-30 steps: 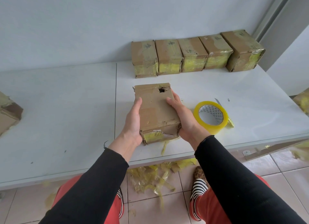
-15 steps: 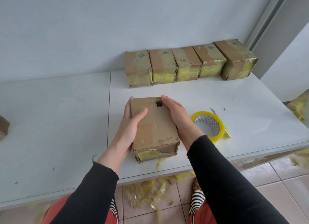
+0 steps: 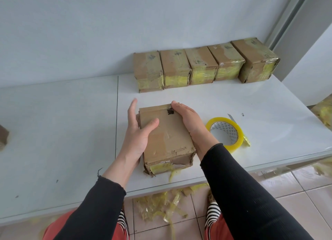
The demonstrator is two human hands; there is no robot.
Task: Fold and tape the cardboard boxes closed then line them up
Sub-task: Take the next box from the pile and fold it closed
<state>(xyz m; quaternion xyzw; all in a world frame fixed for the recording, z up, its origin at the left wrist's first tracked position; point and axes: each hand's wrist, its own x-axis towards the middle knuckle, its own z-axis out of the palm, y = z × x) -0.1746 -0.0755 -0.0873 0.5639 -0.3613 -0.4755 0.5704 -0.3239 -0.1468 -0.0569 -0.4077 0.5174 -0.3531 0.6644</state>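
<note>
Since a moment ago, we have pushed the box [image 3: 166, 137] farther from us on the surface [image 3: 62, 132], toward the row of boxes [image 3: 203, 67] by the wall. Our left fingers have also opened up.

Going from big to small: the white surface carries everything. At its back, five taped boxes stand side by side, touching. Our box lies near the front edge, well apart from that row.

We think this box is light and a bit soft. Its near corners look crushed, and there is a small dark hole near the far edge of the top. Loose yellow tape hangs off the near end. So we should hold it by its two long sides, not press on the top.

Our left hand [image 3: 136, 132] rests on the left side with fingers straight and the thumb on top, a released grip. Our right hand [image 3: 188, 122] curls over the right edge, grasping the box.

Just right of that hand lies the tape roll [image 3: 225, 133].
</note>
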